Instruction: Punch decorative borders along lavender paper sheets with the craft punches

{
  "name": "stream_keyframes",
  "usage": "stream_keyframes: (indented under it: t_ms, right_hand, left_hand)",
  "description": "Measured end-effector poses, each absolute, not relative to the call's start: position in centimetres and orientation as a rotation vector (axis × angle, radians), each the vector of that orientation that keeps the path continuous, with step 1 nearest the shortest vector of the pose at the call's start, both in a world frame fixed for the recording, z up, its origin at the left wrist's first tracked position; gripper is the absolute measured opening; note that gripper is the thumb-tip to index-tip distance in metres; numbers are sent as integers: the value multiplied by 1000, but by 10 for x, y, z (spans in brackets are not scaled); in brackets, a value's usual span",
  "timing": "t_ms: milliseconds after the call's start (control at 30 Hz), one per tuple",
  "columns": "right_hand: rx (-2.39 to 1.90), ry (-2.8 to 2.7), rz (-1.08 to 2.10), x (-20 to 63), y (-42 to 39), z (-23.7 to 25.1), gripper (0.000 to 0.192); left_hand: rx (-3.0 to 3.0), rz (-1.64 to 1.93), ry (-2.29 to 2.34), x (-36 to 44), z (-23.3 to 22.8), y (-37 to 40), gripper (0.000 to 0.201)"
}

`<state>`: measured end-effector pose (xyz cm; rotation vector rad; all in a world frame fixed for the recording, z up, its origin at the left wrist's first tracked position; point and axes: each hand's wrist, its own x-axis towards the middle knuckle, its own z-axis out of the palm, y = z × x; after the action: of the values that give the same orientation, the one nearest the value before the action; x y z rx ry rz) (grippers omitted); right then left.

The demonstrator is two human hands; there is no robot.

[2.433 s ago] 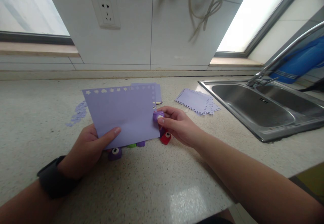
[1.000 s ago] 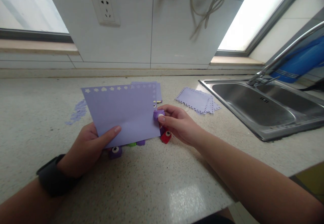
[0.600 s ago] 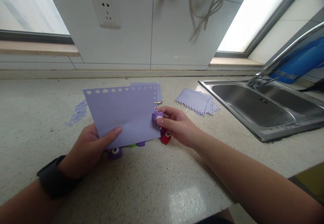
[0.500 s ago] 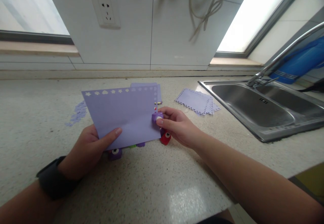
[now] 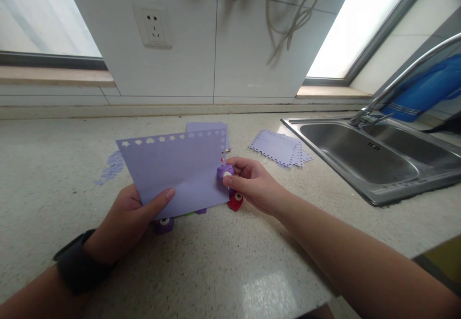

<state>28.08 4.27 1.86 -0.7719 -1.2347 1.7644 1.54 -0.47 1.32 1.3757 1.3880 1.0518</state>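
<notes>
My left hand [image 5: 139, 213] grips a sheet of lilac paper [image 5: 176, 177] at its lower left, thumb on top and fingers hidden beneath. Shaped cut-outs, some like stars and flowers, run along the paper's top edge and down its right edge. At that right edge my right hand [image 5: 252, 179] is closed on a purple craft punch [image 5: 225, 172], its thumb against the white button. A red craft punch [image 5: 236, 201] rests on the counter just below this hand. Another purple punch [image 5: 164, 225] shows under the paper's lower left; further purple and green ones are mostly covered.
Behind the held sheet lies a stack of lilac paper [image 5: 207, 126]. Several edge-punched sheets [image 5: 275, 147] are fanned out near the steel sink [image 5: 355, 153]. Small lilac scraps [image 5: 111, 166] are heaped at left. A wall socket [image 5: 154, 26] and a looped cable [image 5: 297, 18] are behind.
The whole scene sits slightly lower in view, as if the camera tilted. Both hands keep their holds, and the punch stays at about the same place on the paper's right edge.
</notes>
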Motion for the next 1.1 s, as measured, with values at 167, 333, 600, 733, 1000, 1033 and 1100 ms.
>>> stream_keyframes:
  t_ms: [167,333,600,733,1000,1033,1100]
  right_hand:
    - [-762,-1265,1781,283,43,20,34]
    - [-781,-1269,1767,284,43,20,36]
    - [-789,-1274,1760,285,44,19,38]
    - [-778,-1272,1766,285,44,19,37]
    - [-834,-1252,1743,286,44,23,44]
    - [-834,-1256,1746,286,44,24,44]
    - [-836,-1265,1749,287,44,24,44]
  left_hand:
    - [1390,1060,1373,16,15,-5,41]
    - [1377,1053,1371,15,13,-5,41]
    - [1371,1067,1368,16,14,-6,42]
    - [1351,1087,1371,17,15,-6,42]
    - [1334,1092,1365,17,14,-4,44]
    - [1329,1094,1362,17,14,-4,43]
    - [1321,1092,1365,17,14,-4,42]
